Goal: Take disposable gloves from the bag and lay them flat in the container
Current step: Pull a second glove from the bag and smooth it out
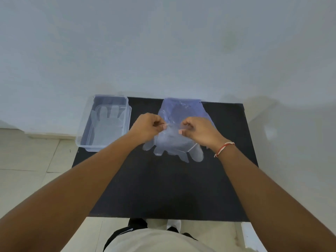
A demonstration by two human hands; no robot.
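Over the black table (pixel 163 188), the left hand (pixel 147 127) and the right hand (pixel 199 130) each pinch the top edge of a clear glove (pixel 172 144) that hangs before the bluish bag (pixel 183 108), while another glove (pixel 107 124) lies flat in the container (pixel 81 135) at the left

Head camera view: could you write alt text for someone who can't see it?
Two bare hands, left and right, pinch a clear disposable glove above a black table. Behind it lies a bluish bag; at left, a clear container holds one flat glove.
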